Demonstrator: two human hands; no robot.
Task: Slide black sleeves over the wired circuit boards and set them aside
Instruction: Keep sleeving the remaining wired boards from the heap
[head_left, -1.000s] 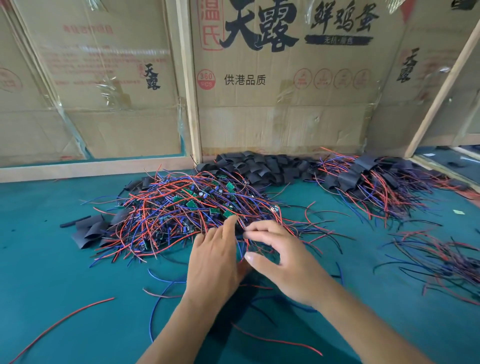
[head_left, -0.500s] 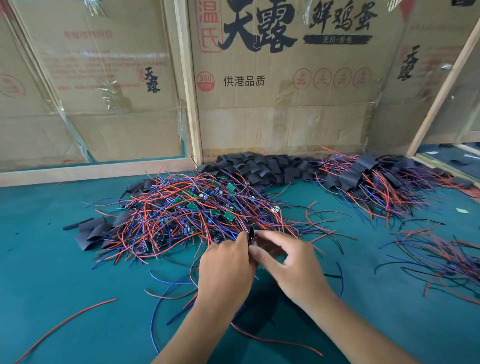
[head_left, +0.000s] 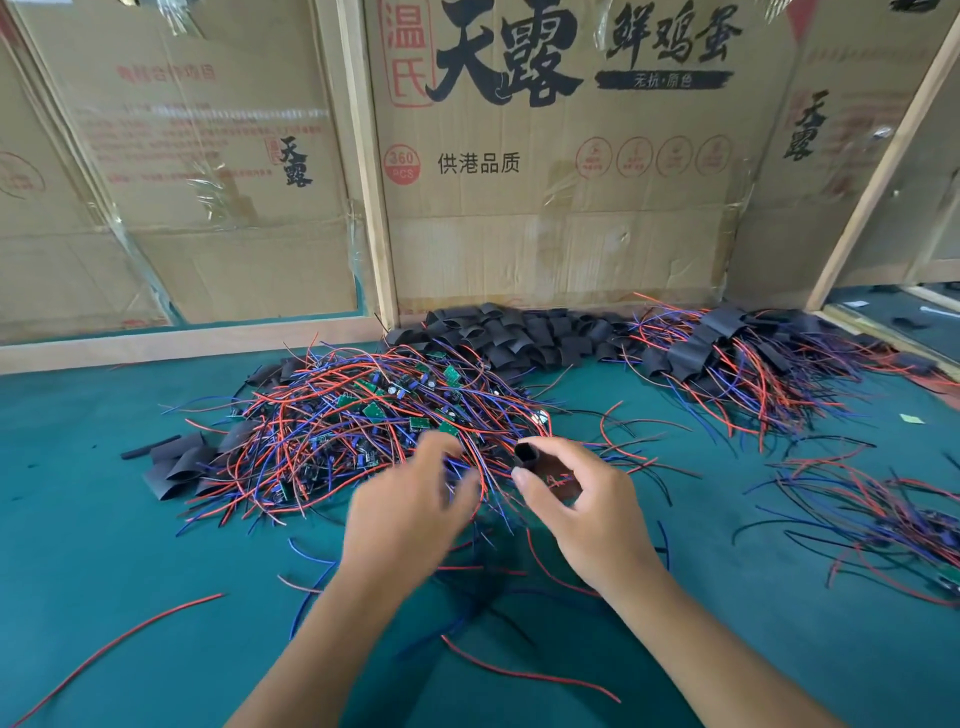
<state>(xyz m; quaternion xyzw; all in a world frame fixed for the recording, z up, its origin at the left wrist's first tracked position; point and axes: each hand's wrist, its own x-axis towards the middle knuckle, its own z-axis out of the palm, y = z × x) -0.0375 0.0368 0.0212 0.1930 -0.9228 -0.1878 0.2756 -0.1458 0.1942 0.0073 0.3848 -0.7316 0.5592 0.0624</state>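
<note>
Right hand (head_left: 587, 499) fingers pinch a black sleeve (head_left: 530, 457) open-end-up beside the wired-board pile (head_left: 374, 426), blurry left hand (head_left: 410, 499) looks loosely apart; sleeve's probably light and floppy, so grip near the mouth.

left hand (head_left: 410, 512) is motion-blurred, fingertips smeared over the wire pile (head_left: 363, 431), can't tell if it grips anything. right hand (head_left: 582, 499) covers most of the black sleeve (head_left: 525, 453); only its open end shows, whatever is inside is hidden. boards deep in the pile are buried under wires, too small to read. both forearms cut off at bottom edge. cardboard box (head_left: 561, 156) print cropped at top. right-hand wire bundle (head_left: 878, 512) runs off the frame edge
</note>
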